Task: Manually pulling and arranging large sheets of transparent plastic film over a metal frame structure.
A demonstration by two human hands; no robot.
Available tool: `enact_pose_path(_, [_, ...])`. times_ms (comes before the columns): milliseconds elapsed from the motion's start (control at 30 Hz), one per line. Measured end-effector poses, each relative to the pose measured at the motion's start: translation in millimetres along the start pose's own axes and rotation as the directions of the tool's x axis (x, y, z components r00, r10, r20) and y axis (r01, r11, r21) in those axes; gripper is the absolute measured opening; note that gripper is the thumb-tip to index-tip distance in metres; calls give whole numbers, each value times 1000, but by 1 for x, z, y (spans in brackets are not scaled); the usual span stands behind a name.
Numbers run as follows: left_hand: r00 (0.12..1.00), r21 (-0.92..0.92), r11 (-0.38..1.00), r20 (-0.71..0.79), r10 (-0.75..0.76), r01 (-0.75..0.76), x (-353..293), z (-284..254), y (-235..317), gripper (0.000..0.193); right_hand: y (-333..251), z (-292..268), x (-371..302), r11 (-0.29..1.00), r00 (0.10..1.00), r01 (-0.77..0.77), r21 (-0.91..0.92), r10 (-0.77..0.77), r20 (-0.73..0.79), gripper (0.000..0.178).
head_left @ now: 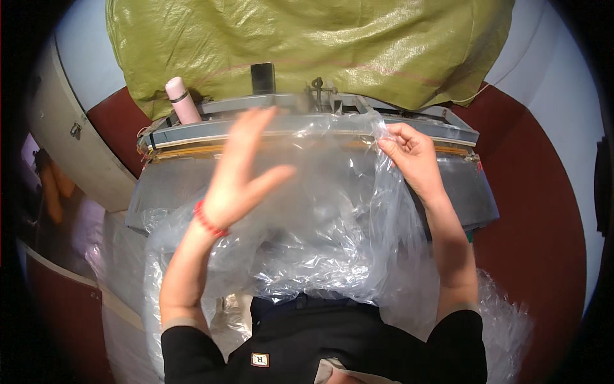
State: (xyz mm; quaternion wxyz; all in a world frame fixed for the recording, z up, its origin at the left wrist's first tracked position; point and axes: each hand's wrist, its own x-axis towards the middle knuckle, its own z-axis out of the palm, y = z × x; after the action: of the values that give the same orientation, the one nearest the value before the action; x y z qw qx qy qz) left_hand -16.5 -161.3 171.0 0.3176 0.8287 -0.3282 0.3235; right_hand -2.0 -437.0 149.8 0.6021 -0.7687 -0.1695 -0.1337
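Observation:
Clear, crinkled plastic film (320,237) spreads over the dark worktop and hangs down toward my lap. My right hand (412,153) pinches the film's upper right edge between thumb and fingers, close to the long grey metal bar (211,131). Above the film's left part, my left hand (242,169) is raised with its fingers stretched out and the thumb apart. It holds nothing, and its fingertips are a little blurred. An orange strip (192,152) runs along the front of the metal bar, partly behind the film and my left hand.
A pink bottle (182,101) and a black flat object (263,78) stand behind the bar, near a metal clamp (318,89). Yellow-green woven sheeting (320,38) covers the back. More clear film (502,313) lies at the lower right. A door (80,102) stands at the left.

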Motion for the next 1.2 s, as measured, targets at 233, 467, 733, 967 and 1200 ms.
enact_pose_path(233, [952, -589, 754, 99, -289, 290, 30, 45, -24, 13, 0, 1, -5, 985, 988, 154, -79, -152, 31, 29])
enact_pose_path(467, [934, -626, 748, -88, -347, 219, 23, 37, -20, 11, -57, 31, 26, 617, 738, 668, -416, -618, 271, 36])
enact_pose_path(733, [942, -451, 881, -211, -260, 142, 7, 25, -12, 7, -47, 81, 39, 956, 927, 286, -65, -259, 270, 10])
enact_pose_path(967, [977, -265, 952, -103, -186, 154, -10, 13, -21, 8, -20, 106, 52, 958, 885, 170, 229, -251, 393, 8])
enact_pose_path(1200, [628, -561, 326, 762, -154, 761, -80, -13, -18, 22, 102, 30, 43, 804, 964, -164, 572, 254, -80, 25])
